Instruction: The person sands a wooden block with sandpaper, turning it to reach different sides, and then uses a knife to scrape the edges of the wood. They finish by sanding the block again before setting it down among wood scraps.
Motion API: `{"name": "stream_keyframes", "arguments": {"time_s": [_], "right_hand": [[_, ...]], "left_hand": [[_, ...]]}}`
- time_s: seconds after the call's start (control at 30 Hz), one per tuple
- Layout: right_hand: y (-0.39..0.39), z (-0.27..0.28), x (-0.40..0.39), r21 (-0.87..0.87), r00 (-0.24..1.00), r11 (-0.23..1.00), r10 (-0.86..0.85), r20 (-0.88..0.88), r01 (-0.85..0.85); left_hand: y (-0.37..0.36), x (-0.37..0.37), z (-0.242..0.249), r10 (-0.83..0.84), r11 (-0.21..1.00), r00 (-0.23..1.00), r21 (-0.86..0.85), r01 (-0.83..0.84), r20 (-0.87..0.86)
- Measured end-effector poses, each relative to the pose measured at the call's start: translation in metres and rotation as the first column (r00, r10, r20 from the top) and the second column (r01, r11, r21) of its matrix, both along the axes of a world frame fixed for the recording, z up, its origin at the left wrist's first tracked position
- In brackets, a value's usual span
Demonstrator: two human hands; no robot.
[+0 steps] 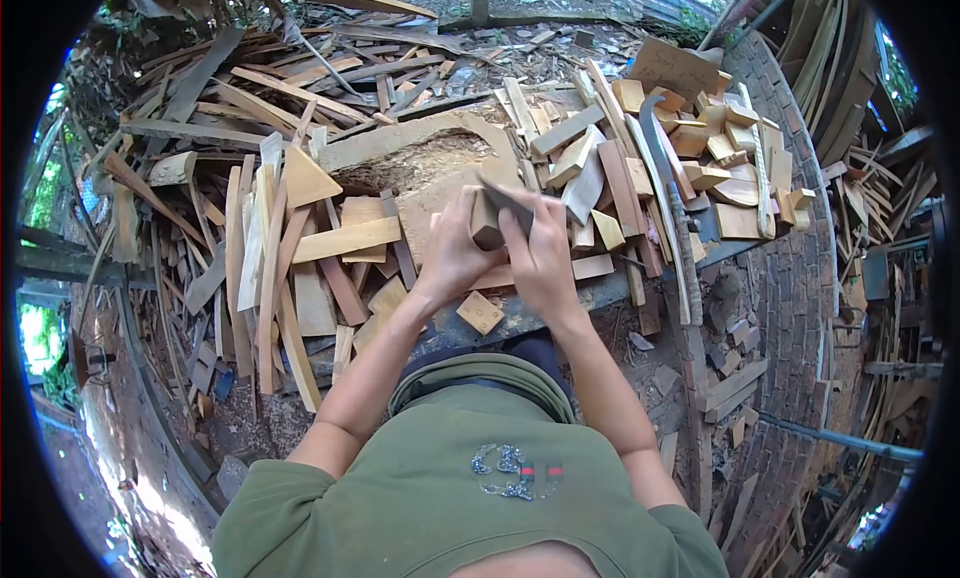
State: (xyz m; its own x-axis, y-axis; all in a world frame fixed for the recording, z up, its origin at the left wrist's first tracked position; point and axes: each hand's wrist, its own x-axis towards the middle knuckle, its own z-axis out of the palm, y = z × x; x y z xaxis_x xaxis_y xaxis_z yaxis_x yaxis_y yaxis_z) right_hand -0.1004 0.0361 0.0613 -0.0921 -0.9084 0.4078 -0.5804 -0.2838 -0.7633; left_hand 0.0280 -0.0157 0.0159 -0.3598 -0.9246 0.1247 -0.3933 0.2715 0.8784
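Note:
My left hand (452, 246) is closed around a small wooden block (485, 223), whose dark end faces me. In my right hand (543, 256) is a thin, dark, flat piece (512, 204), its fingers bent over it. That piece lies against or very near the block's right side; its exact kind is not clear. Both hands are together above a wide, rough-surfaced board (420, 203) on the workbench. A small wood offcut with dark spots (480, 314) lies below them, near the bench's front edge.
Wood strips and a triangular offcut (308, 178) crowd the bench's left side. Cut blocks (715, 143) are heaped at the right, near a marked cardboard piece (675, 68). A long curved strip (668, 188) overhangs the front edge. Scrap piles (270, 88) lie behind.

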Motion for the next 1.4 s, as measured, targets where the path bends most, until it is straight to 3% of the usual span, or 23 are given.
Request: {"name": "stream_keyframes", "arguments": {"time_s": [0.13,0.17,0.2,0.23,0.27,0.3,0.33,0.4,0.47,0.53,0.6,0.67,0.73,0.8,0.87,0.93,1.0,1.07,1.13,1.2,1.27,1.33,1.4], "right_hand": [[0.006,0.008,0.009,0.009,0.999,0.999,-0.038,0.003,0.038],[0.014,0.005,0.015,-0.032,0.999,0.999,0.006,-0.031,-0.007],[0.018,0.002,0.019,-0.073,0.997,0.996,0.046,-0.066,-0.051],[0.012,0.001,0.017,-0.072,0.997,0.996,0.045,-0.066,-0.050],[0.002,0.002,0.013,0.014,1.000,1.000,-0.023,-0.006,0.023],[-0.006,0.002,0.009,0.105,0.994,0.990,-0.099,0.053,0.093],[-0.013,-0.002,0.001,0.104,0.999,0.994,-0.029,-0.029,0.031],[0.000,0.006,0.012,-0.021,0.995,0.997,-0.074,-0.069,0.073],[0.016,0.006,0.020,-0.042,0.994,0.998,0.045,-0.097,-0.049],[0.008,0.002,0.016,0.006,0.999,1.000,0.017,0.040,-0.018],[-0.011,-0.003,0.001,0.095,0.998,0.995,-0.018,-0.061,0.024],[0.000,0.001,0.011,-0.011,0.994,0.999,-0.053,-0.090,0.053],[0.017,0.001,0.020,-0.006,0.992,0.998,0.060,-0.109,-0.061],[0.006,-0.001,0.016,-0.002,0.998,0.999,0.046,-0.035,-0.046],[-0.012,-0.001,0.003,0.207,0.997,0.978,-0.044,0.060,0.031],[-0.018,-0.002,-0.005,0.100,0.997,0.994,-0.042,0.071,0.035],[-0.015,0.003,-0.012,0.284,0.810,0.959,-0.153,0.566,-0.018],[-0.019,-0.037,-0.027,0.310,0.781,0.948,-0.251,0.571,0.078],[-0.012,-0.034,-0.026,0.300,0.787,0.951,-0.244,0.567,0.078],[-0.006,-0.036,-0.022,0.339,0.801,0.936,-0.270,0.535,0.089],[-0.004,-0.037,-0.022,0.376,0.813,0.920,-0.303,0.497,0.112],[-0.003,-0.040,-0.022,0.387,0.835,0.919,-0.268,0.480,0.073],[-0.002,-0.038,-0.015,0.327,0.822,0.944,-0.224,0.524,0.049]], "left_hand": [[0.005,-0.003,0.004,0.004,0.999,0.991,0.054,0.003,-0.130],[-0.006,0.004,-0.003,-0.040,0.969,0.995,0.238,0.060,-0.087],[-0.006,0.007,0.001,0.009,0.995,1.000,0.101,-0.008,-0.005],[-0.003,0.005,0.004,0.014,0.988,0.996,0.152,0.000,-0.092],[0.003,0.002,0.008,0.025,0.978,0.984,0.207,0.012,-0.174],[0.007,-0.001,0.006,0.034,0.993,0.990,0.113,-0.018,-0.139],[0.008,-0.003,0.002,0.041,0.999,0.993,0.011,-0.040,-0.108],[0.000,0.001,-0.003,0.033,0.998,0.990,-0.050,-0.041,-0.139],[-0.007,0.008,-0.005,0.007,0.984,0.983,0.177,0.026,-0.183],[-0.002,0.003,-0.006,0.023,0.994,0.984,0.110,-0.004,-0.176],[0.007,-0.004,-0.005,0.037,0.999,0.987,-0.030,-0.042,-0.158],[-0.001,-0.002,-0.012,0.034,0.999,0.970,0.048,-0.023,-0.241],[-0.012,0.009,-0.035,-0.082,0.996,0.992,-0.026,0.079,-0.092],[-0.005,0.003,-0.032,-0.095,0.994,0.983,0.045,0.104,-0.158],[0.008,-0.007,-0.021,-0.006,0.994,0.921,0.101,0.049,-0.389],[0.009,-0.002,-0.003,-0.027,0.988,0.944,0.133,0.074,-0.329],[0.008,0.005,-0.002,0.020,0.891,0.888,0.411,0.192,-0.459],[0.007,0.010,0.003,0.112,0.832,0.817,0.503,0.234,-0.565],[0.001,0.012,0.011,0.178,0.636,0.650,0.591,0.497,-0.739],[0.000,0.008,-0.008,0.198,0.629,0.659,0.610,0.482,-0.726],[-0.001,0.003,-0.019,0.371,0.595,0.501,0.615,0.518,-0.782],[0.000,0.002,-0.017,0.344,0.605,0.491,0.589,0.536,-0.800],[0.004,0.002,-0.015,0.450,0.610,0.458,0.638,0.470,-0.767]]}}
